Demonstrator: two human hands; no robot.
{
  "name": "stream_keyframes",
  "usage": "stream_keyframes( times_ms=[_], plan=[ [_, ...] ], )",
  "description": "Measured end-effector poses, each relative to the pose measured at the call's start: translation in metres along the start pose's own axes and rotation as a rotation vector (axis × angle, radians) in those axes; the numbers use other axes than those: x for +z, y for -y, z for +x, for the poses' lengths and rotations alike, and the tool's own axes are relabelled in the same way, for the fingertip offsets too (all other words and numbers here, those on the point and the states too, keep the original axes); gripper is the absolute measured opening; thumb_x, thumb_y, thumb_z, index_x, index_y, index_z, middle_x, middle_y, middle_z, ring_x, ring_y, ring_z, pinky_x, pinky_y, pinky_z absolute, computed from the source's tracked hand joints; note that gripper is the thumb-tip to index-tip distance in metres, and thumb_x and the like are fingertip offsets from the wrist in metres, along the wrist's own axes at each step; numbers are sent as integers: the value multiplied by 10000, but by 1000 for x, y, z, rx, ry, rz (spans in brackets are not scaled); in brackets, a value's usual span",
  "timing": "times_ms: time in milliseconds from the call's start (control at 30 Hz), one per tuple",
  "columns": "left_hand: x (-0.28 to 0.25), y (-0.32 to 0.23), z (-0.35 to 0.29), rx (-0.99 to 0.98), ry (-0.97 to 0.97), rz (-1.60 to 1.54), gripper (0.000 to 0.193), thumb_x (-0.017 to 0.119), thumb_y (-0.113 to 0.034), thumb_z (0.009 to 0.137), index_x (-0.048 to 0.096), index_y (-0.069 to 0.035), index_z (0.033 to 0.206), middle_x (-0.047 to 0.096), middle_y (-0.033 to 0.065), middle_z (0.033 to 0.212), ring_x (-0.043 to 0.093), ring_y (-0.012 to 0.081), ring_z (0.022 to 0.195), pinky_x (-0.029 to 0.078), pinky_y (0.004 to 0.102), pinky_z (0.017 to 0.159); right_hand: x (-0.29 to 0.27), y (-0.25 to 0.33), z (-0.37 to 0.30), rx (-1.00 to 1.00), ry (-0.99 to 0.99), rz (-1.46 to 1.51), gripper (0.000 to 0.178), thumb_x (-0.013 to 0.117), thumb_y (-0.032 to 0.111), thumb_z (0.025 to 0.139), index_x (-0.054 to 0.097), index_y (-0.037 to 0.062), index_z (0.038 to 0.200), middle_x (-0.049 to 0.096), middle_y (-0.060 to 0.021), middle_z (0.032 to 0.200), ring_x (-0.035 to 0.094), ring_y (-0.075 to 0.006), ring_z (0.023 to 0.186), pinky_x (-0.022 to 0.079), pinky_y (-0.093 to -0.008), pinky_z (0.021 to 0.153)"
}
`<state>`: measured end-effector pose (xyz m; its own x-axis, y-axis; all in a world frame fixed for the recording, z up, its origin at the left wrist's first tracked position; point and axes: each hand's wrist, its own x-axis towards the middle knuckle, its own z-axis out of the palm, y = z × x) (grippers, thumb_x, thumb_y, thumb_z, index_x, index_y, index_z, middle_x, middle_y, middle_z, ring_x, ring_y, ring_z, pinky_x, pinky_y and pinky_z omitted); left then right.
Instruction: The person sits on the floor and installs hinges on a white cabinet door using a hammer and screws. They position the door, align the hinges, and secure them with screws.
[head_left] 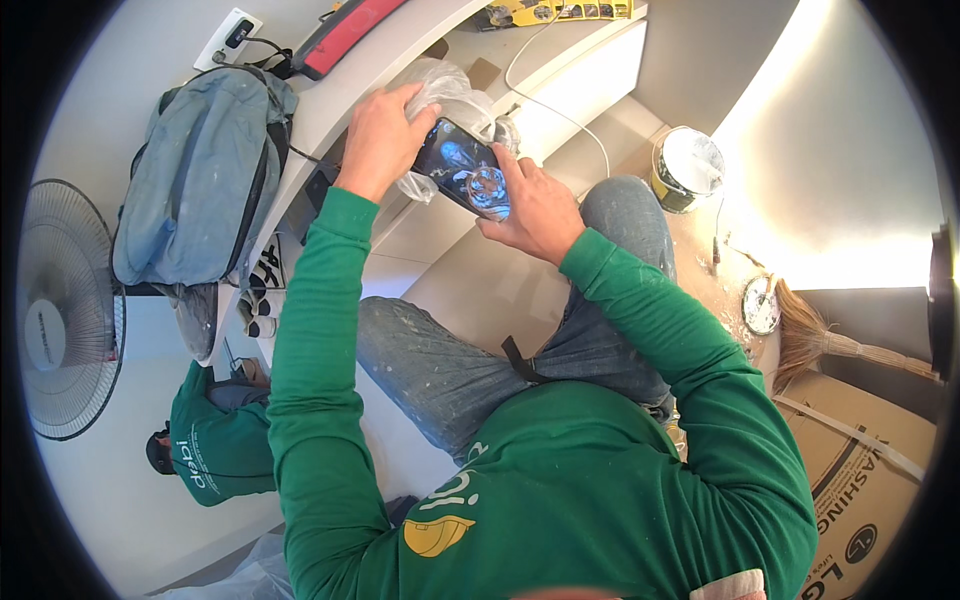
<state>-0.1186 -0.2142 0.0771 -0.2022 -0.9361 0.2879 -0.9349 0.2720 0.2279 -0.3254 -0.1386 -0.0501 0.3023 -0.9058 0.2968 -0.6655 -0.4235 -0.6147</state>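
I sit in a green long-sleeved shirt and paint-spotted jeans. A dark smartphone point(462, 167) with a ring holder on its back is held between both hands. My left hand point(380, 135) grips its upper left end, fingers curled over the edge. My right hand point(535, 208) holds its lower right end, thumb near the ring. Just behind the phone lies a crumpled clear plastic bag point(445, 85) on a white shelf point(400, 45).
A grey backpack point(205, 170) hangs at the left beside a white fan point(65, 310). Another person in green point(215, 445) crouches at the lower left. A paint bucket point(685, 165), a lid point(762, 303), a straw broom point(820, 340) and a cardboard box point(860, 470) stand at the right.
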Motion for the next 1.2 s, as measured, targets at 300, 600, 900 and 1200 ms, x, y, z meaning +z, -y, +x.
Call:
stream_keyframes(
  times_ms=[300,600,900,1200],
  plan=[
    [47,12,-67,-51,-340,-504,598,788,-285,982,594,8,1466,662,234,1335,653,341,1263,486,429,1105,0,-3,0,53,-5,69,1033,839,442,750,398,-11,1566,671,-269,1070,717,-443,931,605,-506,829],
    [113,9,-114,-288,-724,-761,549,702,-100,1014,481,28,1500,618,233,1385,624,283,1262,478,398,1113,11,3,7,87,90,14,1075,851,464,745,391,-75,1554,672,-277,1107,733,-427,967,618,-478,828],
    [123,7,-130,-771,-487,-891,358,687,-148,1014,655,41,1317,725,185,1168,709,303,932,540,457,800,27,-1,10,79,117,28,973,854,457,728,468,-100,1427,688,-298,1096,743,-448,919,623,-491,809],
    [72,6,-129,-137,-353,-163,343,734,-212,1011,741,-3,1282,749,205,1030,728,416,894,567,460,792,27,-1,39,100,295,436,907,839,556,700,621,-108,1278,743,-272,943,755,-413,893,608,-477,801]
  ],
)
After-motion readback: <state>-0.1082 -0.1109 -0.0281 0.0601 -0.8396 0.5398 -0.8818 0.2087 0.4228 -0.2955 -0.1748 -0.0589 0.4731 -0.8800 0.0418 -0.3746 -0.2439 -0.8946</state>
